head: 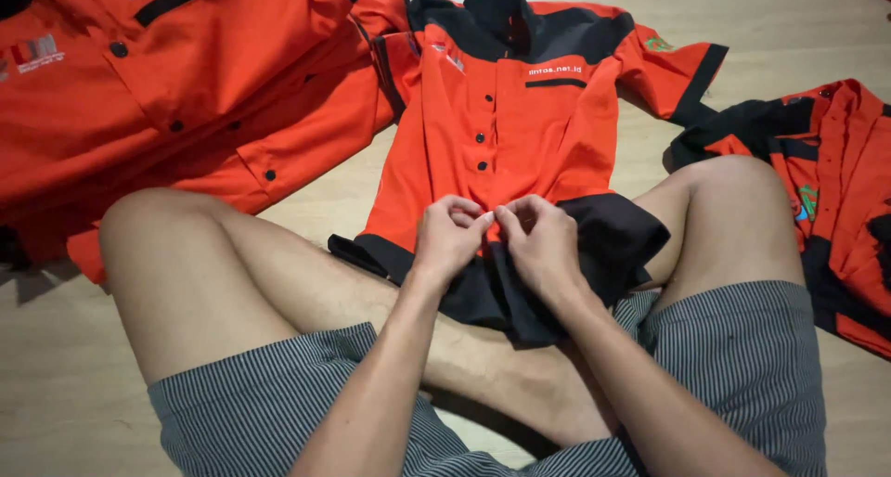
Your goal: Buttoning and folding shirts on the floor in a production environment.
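An orange shirt [506, 115] with black collar, black hem and black buttons lies flat on the floor in front of me, its lower edge draped over my crossed legs. My left hand [448, 236] and my right hand [538, 240] meet at the shirt's front placket near the hem. Both pinch the fabric there, fingertips almost touching. The spot under the fingers is hidden.
A pile of similar orange shirts [186, 87] lies at the upper left. Another orange and black shirt [826, 189] is crumpled at the right, beside my knee. The floor [56, 384] is pale wood. My bare knees flank the shirt.
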